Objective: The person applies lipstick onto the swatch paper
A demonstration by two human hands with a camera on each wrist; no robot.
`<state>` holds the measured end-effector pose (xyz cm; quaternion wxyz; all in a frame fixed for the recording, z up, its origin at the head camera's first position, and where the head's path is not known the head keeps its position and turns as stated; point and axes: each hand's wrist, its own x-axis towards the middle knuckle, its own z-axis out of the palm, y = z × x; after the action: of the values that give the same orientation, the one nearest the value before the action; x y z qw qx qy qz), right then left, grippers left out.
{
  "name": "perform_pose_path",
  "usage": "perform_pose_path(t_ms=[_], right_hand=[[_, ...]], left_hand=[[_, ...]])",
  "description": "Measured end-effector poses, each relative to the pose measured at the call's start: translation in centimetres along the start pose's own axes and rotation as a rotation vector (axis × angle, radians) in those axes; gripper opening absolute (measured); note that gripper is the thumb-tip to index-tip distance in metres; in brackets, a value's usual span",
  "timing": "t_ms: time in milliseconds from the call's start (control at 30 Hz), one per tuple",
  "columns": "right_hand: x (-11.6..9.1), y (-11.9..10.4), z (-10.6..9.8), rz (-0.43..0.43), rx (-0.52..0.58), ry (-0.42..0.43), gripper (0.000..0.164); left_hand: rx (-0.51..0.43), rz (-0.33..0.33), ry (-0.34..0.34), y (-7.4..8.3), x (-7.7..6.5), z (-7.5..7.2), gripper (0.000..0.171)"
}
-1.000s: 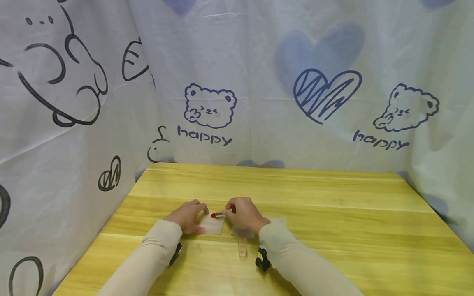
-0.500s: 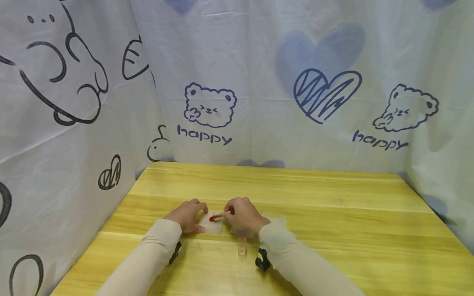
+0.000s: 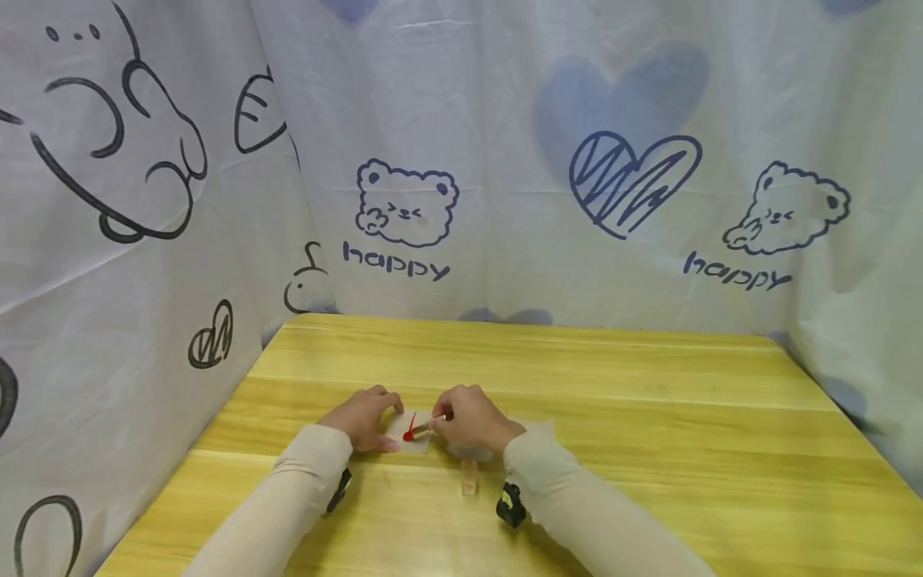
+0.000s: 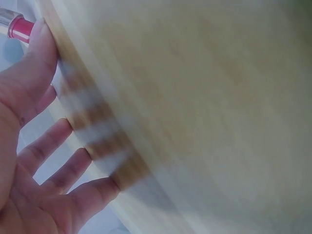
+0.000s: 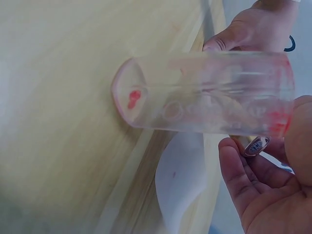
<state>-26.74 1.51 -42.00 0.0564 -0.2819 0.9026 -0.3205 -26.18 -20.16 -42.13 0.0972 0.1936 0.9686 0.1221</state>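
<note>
Between the thumb and fingers of my right hand I pinch a lipstick, its red tip pointing left and down at a small white paper. A thin red stroke runs on that paper, ending at the tip. My left hand rests at the paper's left edge, fingers spread and fairly straight in the left wrist view, with the red lipstick beyond the thumb. In the right wrist view the lipstick's metallic base end shows at the right fingers.
A clear lipstick cap with red smears stands upright on the wooden table, in front of the right hand. Another white sheet lies partly hidden under the right hand and wrist. Printed white curtains enclose the table's back and sides.
The lipstick tip has moved down the paper and slightly left, leaving a red stroke. My right hand has shifted slightly left with it. The left hand has stayed at the paper.
</note>
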Motion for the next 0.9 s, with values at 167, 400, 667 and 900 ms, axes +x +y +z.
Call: perform_pose_path(t_ms=[167,400,667,900], right_hand=[[-0.12,-0.21,-0.05,0.002,0.018,-0.032,0.012],[-0.26,-0.46,-0.09,-0.014,0.015,-0.047,0.011],[-0.28,-0.40,-0.20,-0.030,-0.009,-0.048,0.012],[-0.29,-0.06,-0.06,-0.029,0.024,-0.047,0.011]], left_hand=[[-0.001,-0.015,0.009,0.04,0.05,0.07,0.047],[0.005,-0.013,0.019,-0.21,0.18,0.37,0.047],[0.002,0.001,0.006,-0.28,0.31,0.38,0.044],[-0.006,0.000,0.008,-0.13,0.11,0.49,0.044]])
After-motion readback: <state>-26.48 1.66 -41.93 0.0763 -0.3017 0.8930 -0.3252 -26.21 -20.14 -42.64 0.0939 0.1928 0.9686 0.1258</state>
